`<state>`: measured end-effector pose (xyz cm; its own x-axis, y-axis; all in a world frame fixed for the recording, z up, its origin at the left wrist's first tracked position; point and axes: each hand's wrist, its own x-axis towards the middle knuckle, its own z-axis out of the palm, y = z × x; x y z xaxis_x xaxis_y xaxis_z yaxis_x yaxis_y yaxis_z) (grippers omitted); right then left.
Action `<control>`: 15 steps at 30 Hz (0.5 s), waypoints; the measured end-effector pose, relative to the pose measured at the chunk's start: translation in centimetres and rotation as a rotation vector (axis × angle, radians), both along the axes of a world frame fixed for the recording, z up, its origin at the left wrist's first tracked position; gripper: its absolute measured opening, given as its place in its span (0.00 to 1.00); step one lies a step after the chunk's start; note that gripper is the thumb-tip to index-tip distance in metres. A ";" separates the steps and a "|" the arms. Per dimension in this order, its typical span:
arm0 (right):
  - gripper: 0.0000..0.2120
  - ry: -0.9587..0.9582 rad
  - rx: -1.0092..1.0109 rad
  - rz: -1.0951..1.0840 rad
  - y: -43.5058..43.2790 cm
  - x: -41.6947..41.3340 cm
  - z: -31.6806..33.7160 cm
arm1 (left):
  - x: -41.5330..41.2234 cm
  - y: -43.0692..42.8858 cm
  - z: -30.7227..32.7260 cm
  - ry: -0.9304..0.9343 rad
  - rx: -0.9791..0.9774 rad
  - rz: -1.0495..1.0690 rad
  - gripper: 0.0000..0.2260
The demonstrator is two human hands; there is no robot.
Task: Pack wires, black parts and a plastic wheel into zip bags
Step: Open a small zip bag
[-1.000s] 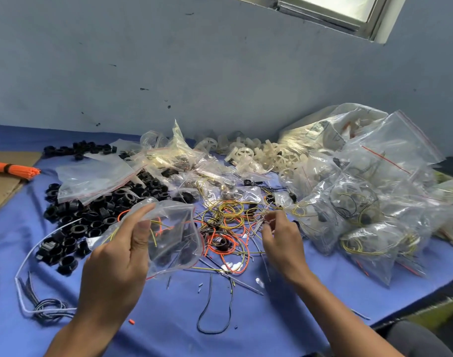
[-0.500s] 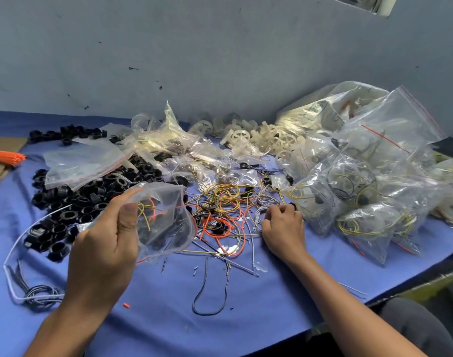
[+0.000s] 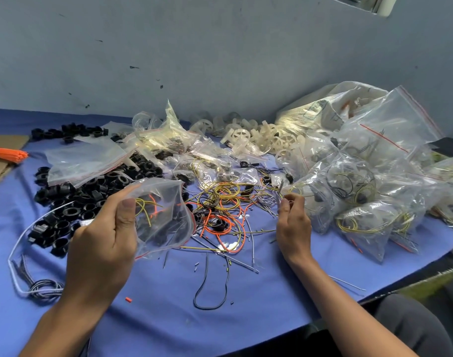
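Left hand grips a zip bag; right hand pinches thin grey wires.
Loose wire tangle lies on the blue cloth between both hands; black parts sit behind the bag.

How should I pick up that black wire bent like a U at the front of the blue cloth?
Pinch the black wire at its rounded bottom bend, coming straight down from your near side. It lies flat on the blue cloth, with bare cloth around that bend, while its two ends run up toward the wire tangle.
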<state>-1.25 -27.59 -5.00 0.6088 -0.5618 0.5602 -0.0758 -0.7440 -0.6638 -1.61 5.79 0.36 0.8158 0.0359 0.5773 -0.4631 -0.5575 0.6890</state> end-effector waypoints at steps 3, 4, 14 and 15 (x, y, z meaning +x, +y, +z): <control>0.11 -0.080 0.068 0.009 0.2 -0.1 0.1 | 0.0 0.1 0.0 0.010 -0.005 -0.011 0.21; 0.13 -0.093 0.078 0.018 0.2 -0.1 0.2 | 0.0 0.1 0.0 0.014 -0.007 -0.017 0.21; 0.10 -0.189 0.118 -0.047 -0.2 -0.3 0.0 | 0.6 -0.5 -0.7 0.059 -0.147 -0.110 0.18; 0.09 -0.199 0.102 -0.042 -0.2 -0.3 0.0 | 0.7 -0.6 -0.7 0.069 -0.154 -0.116 0.18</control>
<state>-1.54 -27.78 -4.97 0.4670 -0.6445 0.6054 0.0345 -0.6709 -0.7408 -0.93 5.22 -0.37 0.8570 0.0235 0.5147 -0.4665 -0.3886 0.7946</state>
